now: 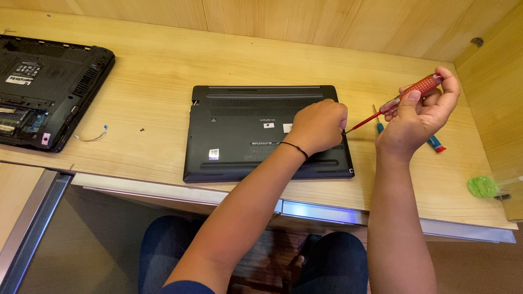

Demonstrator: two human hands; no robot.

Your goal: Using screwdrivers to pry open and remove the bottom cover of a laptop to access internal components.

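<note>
Lying at far left, an opened laptop point(46, 90); a loose screw point(142, 129) sits beside it. Mid-desk point(152, 71), closed laptop point(261, 130), base cover still on, left hand point(318, 126) fisted on its right edge. Right hand point(417, 117) pinches red screwdriver point(395, 103), tip at that edge; unscrewing appears early.

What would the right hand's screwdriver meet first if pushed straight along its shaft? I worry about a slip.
Probably the left hand: the red screwdriver in the right hand points at its fingers, above the laptop; depth unclear.
</note>
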